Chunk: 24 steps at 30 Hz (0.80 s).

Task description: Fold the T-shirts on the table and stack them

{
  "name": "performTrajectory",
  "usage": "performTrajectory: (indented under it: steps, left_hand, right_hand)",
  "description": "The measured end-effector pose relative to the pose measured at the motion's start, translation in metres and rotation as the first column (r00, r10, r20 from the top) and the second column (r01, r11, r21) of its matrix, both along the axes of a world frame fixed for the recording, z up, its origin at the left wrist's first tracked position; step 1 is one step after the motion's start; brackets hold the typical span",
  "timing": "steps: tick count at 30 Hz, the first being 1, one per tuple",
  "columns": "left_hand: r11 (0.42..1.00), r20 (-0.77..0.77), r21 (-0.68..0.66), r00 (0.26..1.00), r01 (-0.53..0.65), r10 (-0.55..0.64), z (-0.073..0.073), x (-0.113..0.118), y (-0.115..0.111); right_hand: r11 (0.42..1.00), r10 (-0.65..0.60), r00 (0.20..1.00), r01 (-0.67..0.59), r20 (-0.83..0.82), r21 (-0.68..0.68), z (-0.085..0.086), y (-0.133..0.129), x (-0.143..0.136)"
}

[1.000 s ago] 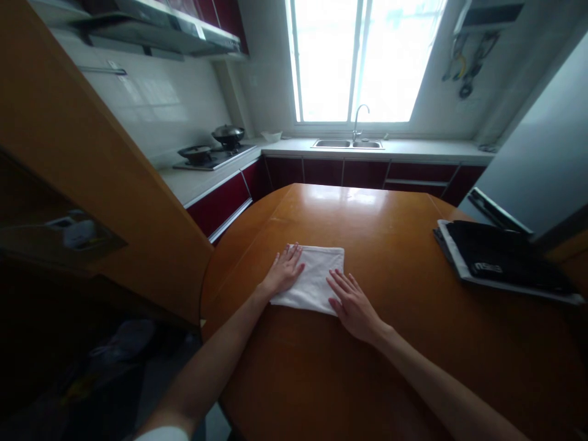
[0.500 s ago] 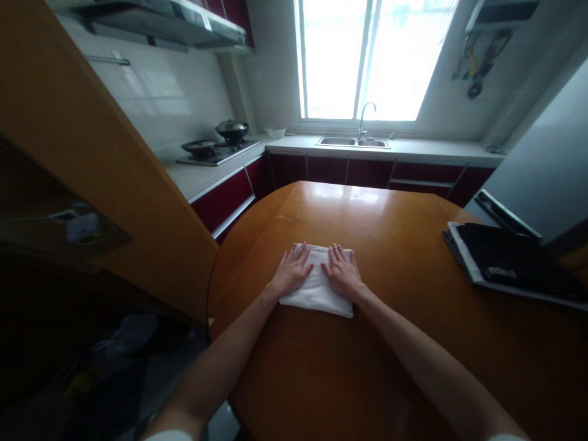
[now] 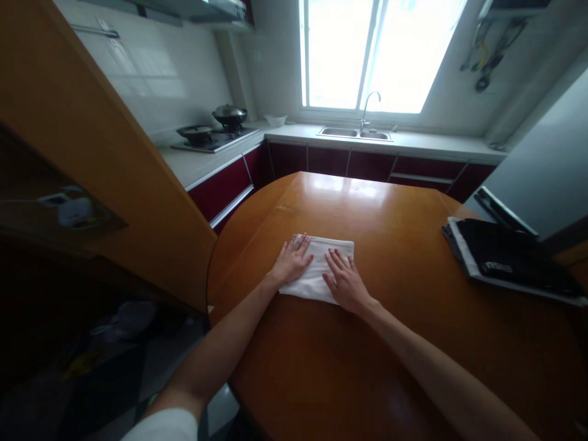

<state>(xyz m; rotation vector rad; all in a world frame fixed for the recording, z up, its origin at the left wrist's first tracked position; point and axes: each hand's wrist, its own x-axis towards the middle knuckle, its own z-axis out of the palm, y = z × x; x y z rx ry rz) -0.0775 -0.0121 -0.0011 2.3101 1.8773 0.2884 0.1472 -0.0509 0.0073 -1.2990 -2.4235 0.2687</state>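
At the far left a wooden panel [image 3: 151,184] leans across the view, with a white plug [image 3: 76,211] in its recess; the floor below is too dark to read. Next comes the white counter [image 3: 172,165] with the stove [image 3: 223,142] set in it, bearing a lidded pan [image 3: 197,133] in front and a lidded wok [image 3: 229,116] behind, under the hood [image 3: 206,11]. A pale bowl [image 3: 275,120] stands in the corner.

The left hand [image 3: 291,260] lies palm down, fingers a little spread, on the left part of a folded white cloth [image 3: 316,275]. The cloth lies flat on the brown table [image 3: 298,361], its far edge visible between the hands. The right hand [image 3: 345,283] is also palm down, fingers slightly spread, over the cloth's right part, its wrist beyond the near edge. Neither hand pinches anything.

Behind, under the window [image 3: 340,55], are the sink [image 3: 340,132] and tap [image 3: 363,124]. Well to the right, a stack of dark and white fabric [image 3: 514,251] lies on the table, near the pale fridge [image 3: 542,171].
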Motion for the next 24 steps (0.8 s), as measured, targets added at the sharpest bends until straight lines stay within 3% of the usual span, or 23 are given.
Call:
performTrajectory:
  steps: [5, 8, 11, 14, 18, 24]
  left_hand:
    - [1.0, 0.025, -0.002, 1.0, -0.002, 0.002, -0.001, -0.001, 0.0]
    - [1.0, 0.148, 0.012, 0.989, -0.009, 0.007, -0.007, -0.007, 0.004]
    - [0.98, 0.398, 0.101, 0.91, -0.17, 0.117, -0.011, -0.017, 0.012]
    - [0.925, 0.544, 0.038, 0.784, -0.379, 0.299, -0.008, -0.027, 0.022]
    - [0.915, 0.495, -0.089, 0.78, -0.393, 0.383, 0.003, -0.035, 0.038]
    - [0.912, 0.439, -0.254, 0.801, -0.323, 0.406, 0.021, -0.036, 0.06]
  right_hand:
    - [0.999, 0.006, 0.997, -0.003, 0.079, -0.033, -0.016, -0.021, 0.009]
    - [0.999, -0.042, 0.998, 0.043, 0.046, -0.006, -0.023, -0.025, 0.025]
    - [0.987, -0.152, 0.983, 0.157, -0.107, 0.041, -0.027, -0.025, 0.04]
    - [0.956, -0.27, 0.919, 0.291, -0.288, 0.032, -0.027, -0.018, 0.05]
    - [0.937, -0.338, 0.864, 0.345, -0.373, -0.049, -0.025, -0.007, 0.053]
    - [0.951, -0.306, 0.862, 0.3, -0.404, -0.08, -0.019, -0.009, 0.051]
